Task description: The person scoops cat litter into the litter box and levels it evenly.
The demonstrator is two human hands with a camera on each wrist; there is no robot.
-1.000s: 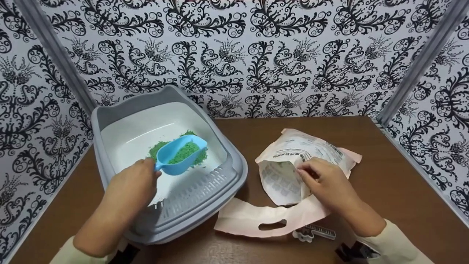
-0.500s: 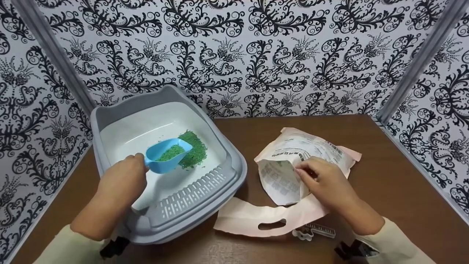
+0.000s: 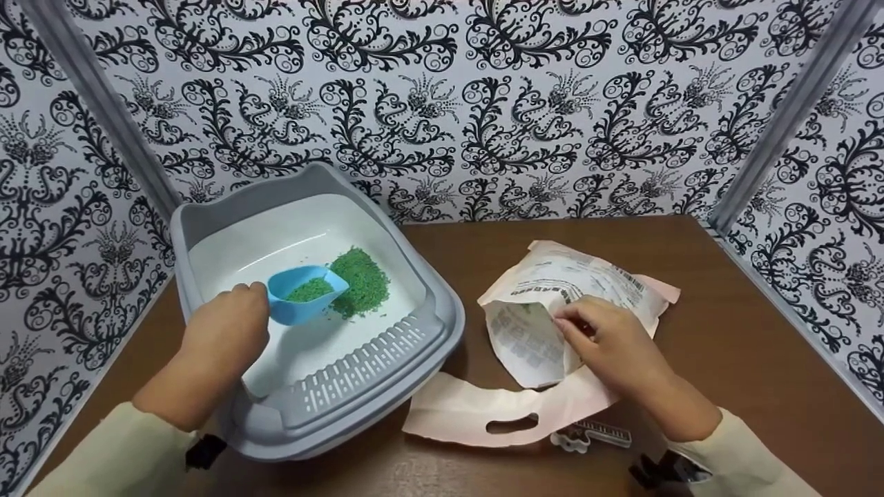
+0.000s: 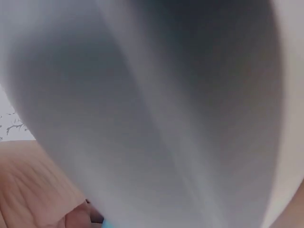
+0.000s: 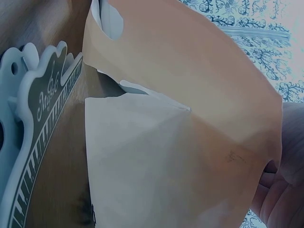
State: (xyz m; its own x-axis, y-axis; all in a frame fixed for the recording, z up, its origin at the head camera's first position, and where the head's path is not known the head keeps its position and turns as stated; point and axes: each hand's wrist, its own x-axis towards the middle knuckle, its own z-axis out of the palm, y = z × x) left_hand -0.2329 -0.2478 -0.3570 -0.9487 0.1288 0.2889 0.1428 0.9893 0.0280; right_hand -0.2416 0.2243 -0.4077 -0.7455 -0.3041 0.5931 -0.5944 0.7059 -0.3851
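Note:
My left hand (image 3: 231,321) grips a light blue scoop (image 3: 293,316) by its handle, over the inside of a grey and white litter box (image 3: 452,310). Green pellets lie in the scoop, and a pile of green pellets (image 3: 366,283) covers part of the box floor beyond its tip. In the left wrist view a blurred grey surface hides most of the work; the hand's edge (image 4: 38,185) shows low. My right hand (image 3: 618,342) pinches the mouth edge of a pale pink and white bag (image 3: 587,273), which lies with its opening toward me.
A partly torn strip of the bag with a handle slot (image 3: 463,407) extends toward the litter box. Beside it on the brown table (image 3: 732,331) lies a white plastic item with piano keys and "Music" lettering (image 5: 45,99). Patterned walls (image 3: 428,103) enclose the table.
The left hand has drawn the scoop leftward, uncovering the pellet pile and the slotted front step of the box. The right hand stays at the bag's mouth.

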